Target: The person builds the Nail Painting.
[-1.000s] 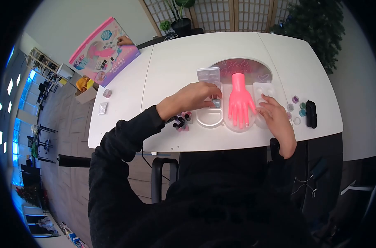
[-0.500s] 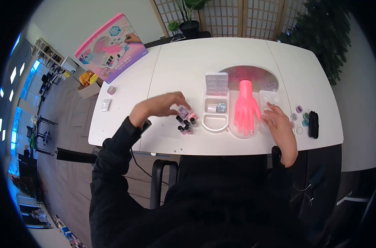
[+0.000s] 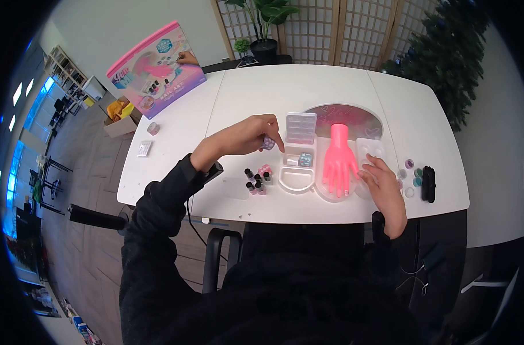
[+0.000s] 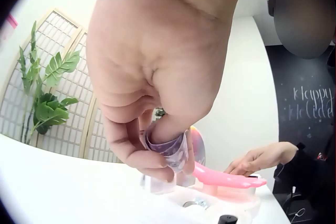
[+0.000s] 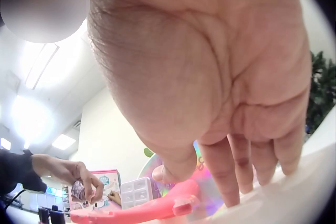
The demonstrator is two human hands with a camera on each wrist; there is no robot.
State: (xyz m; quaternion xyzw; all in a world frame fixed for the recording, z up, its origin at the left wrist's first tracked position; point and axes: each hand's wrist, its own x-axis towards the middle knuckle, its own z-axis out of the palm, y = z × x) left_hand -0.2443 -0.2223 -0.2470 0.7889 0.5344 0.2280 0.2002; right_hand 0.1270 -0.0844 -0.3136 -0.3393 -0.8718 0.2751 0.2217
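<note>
The left hand (image 3: pixel 247 137) pinches a small purple patterned roll (image 3: pixel 267 142), held just left of the white compartment tray (image 3: pixel 297 191). The left wrist view shows the fingers curled round this roll (image 4: pixel 173 153). Inside the tray's middle compartment are a pale roll and a bluish item (image 3: pixel 305 159); its clear divided lid (image 3: pixel 301 127) stands raised behind. A pink model hand (image 3: pixel 339 164) lies on the stand right of the tray. The right hand (image 3: pixel 385 195), fingers extended, rests at the clear palette (image 3: pixel 370 148) beside the model hand's fingers.
Several black-capped bottles (image 3: pixel 258 179) and a pink roll (image 3: pixel 265 169) stand left of the tray. Small round pots (image 3: pixel 418 172) and a black pouch (image 3: pixel 428 184) lie at the right. A printed box (image 3: pixel 156 69) stands at the back left.
The left hand has moved from the bottle group up and right towards the tray, lifting the purple roll with it. The right hand remains by the palette.
</note>
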